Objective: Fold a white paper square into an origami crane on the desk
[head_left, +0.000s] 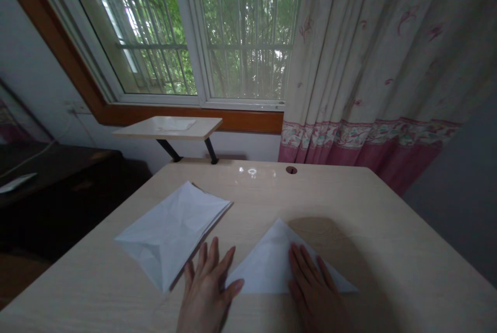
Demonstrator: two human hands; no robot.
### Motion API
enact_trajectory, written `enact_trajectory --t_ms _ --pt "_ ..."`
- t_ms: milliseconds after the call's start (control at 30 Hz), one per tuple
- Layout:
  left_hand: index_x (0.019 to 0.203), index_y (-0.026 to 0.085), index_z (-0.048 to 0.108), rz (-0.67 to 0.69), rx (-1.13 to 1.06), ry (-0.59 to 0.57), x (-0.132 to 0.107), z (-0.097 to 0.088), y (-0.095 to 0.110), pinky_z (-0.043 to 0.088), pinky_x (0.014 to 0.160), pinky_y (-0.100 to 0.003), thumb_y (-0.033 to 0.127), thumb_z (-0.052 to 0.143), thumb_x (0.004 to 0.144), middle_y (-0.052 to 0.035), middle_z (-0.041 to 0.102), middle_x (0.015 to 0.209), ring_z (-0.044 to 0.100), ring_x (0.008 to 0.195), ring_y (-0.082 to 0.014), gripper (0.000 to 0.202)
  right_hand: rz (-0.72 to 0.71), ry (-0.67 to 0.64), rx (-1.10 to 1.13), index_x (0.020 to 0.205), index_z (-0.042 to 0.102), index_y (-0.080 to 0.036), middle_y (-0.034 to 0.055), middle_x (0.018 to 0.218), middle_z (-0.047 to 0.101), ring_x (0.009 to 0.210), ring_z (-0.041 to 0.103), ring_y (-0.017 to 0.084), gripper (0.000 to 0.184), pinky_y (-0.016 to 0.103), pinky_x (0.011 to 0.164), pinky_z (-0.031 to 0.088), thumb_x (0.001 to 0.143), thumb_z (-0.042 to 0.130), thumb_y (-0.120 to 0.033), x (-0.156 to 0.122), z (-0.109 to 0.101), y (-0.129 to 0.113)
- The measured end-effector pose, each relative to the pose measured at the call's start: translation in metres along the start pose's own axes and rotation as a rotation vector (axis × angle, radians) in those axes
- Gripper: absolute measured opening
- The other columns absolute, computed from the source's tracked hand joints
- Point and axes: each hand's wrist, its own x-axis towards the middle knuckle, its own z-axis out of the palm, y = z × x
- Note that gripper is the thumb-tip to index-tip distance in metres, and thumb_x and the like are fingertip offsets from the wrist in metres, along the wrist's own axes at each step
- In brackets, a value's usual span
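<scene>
A white sheet folded into a triangle [267, 263] lies on the pale wooden desk [388, 250] near its front edge. My left hand [207, 289] rests flat with fingers stretched out, its thumb touching the triangle's left corner. My right hand [314, 289] lies flat on the triangle's right half, fingers together and extended. To the left lies a stack of creased white square paper [173, 232], its near edge just beyond my left fingertips.
A small raised shelf [166, 128] on black brackets stands at the desk's back edge under the window. A cable hole [291, 170] sits in the desktop behind. A floral curtain [373, 74] hangs at right; dark furniture [58, 188] stands at left.
</scene>
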Motion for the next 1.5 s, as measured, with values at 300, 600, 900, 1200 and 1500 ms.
enact_trajectory --t_ms 300,600,900,1200,1500 --pt "0.128 0.024 0.057 0.005 -0.207 0.010 0.002 0.002 -0.038 0.030 0.109 -0.049 0.028 0.056 0.081 -0.0052 0.027 0.152 0.027 0.138 -0.0271 0.048 -0.003 -0.018 -0.003 0.144 0.027 -0.023 0.0023 0.148 0.025 0.135 0.030 0.026 0.048 0.052 0.107 0.034 0.098 0.027 -0.040 0.000 0.002 0.002" --pt "0.126 0.027 0.059 0.179 -0.096 0.164 0.000 0.005 -0.015 0.029 0.108 -0.055 0.014 0.045 0.085 -0.0050 0.044 0.142 0.037 0.133 -0.0283 0.045 0.014 -0.021 -0.026 0.142 0.033 -0.018 0.0047 0.147 0.028 0.134 0.032 0.027 0.050 0.054 0.105 0.036 0.097 0.026 -0.039 0.002 0.000 -0.003" --pt "0.140 0.020 0.040 0.599 -0.063 0.290 -0.002 0.026 0.062 0.042 0.103 -0.050 0.005 0.037 0.085 -0.0077 0.041 0.145 0.036 0.134 -0.0246 0.057 -0.017 0.116 -0.047 0.142 0.035 -0.024 0.0034 0.146 0.033 0.133 0.035 0.027 0.048 0.053 0.104 0.036 0.098 0.027 -0.042 -0.001 0.018 0.002" --pt "0.137 0.012 0.042 0.623 0.071 0.318 -0.003 0.052 0.070 0.049 0.098 -0.045 0.011 0.039 0.091 -0.0109 0.043 0.143 0.042 0.130 -0.0275 0.047 0.003 0.042 -0.067 0.140 0.039 -0.021 0.0036 0.145 0.033 0.132 0.036 0.027 0.050 0.050 0.104 0.038 0.097 0.031 -0.045 0.001 0.008 0.002" --pt "0.141 0.015 0.038 0.600 0.117 0.323 -0.004 0.056 0.069 0.046 0.101 -0.044 0.016 0.039 0.093 -0.0090 0.041 0.145 0.040 0.132 -0.0255 0.048 0.036 0.056 -0.003 0.138 0.041 -0.028 0.0000 0.144 0.038 0.130 0.041 0.025 0.046 0.047 0.104 0.040 0.094 0.042 -0.038 0.002 0.005 0.007"
